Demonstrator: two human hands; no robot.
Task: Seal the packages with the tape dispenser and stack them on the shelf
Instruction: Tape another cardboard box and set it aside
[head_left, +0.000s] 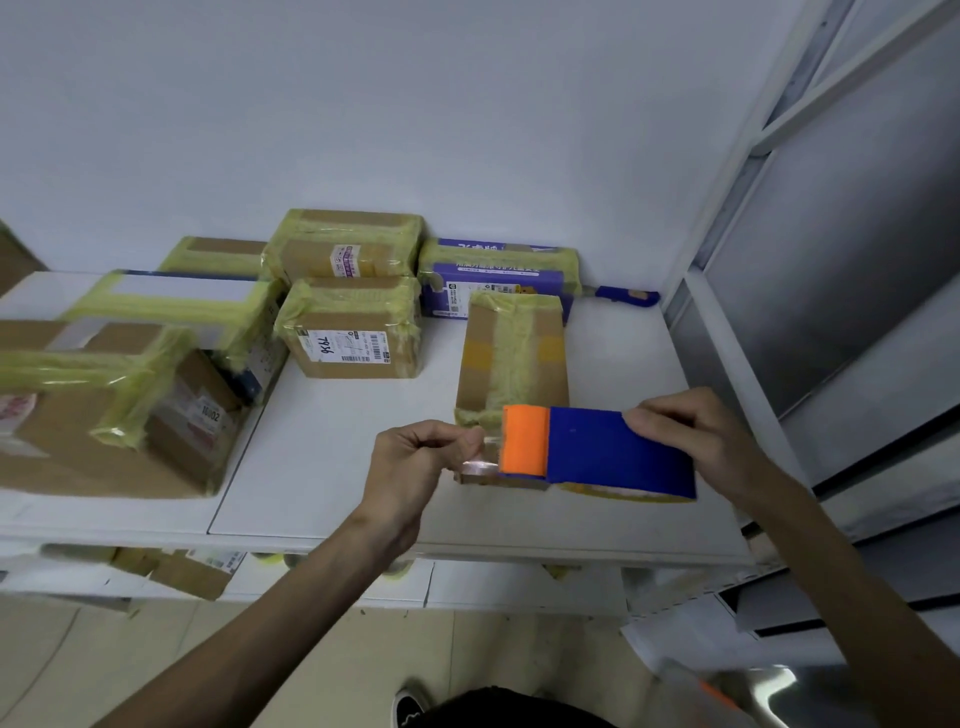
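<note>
My right hand (691, 441) grips a blue tape dispenser (613, 452) with an orange front over the near end of a narrow cardboard package (511, 358) that lies on the white shelf (332, 467). That package carries a yellowish tape strip down its length. My left hand (415, 457) pinches the clear free end of the tape (480, 457) just left of the orange front. A yellowish tape roll shows under the dispenser.
Several taped packages stand on the shelf: a large brown box (114, 410) at left, a labelled box (353, 332) in the middle, a purple box (498, 275) at the back. A blue-handled tool (626, 297) lies at the back right. A metal frame (769, 260) bounds the right side.
</note>
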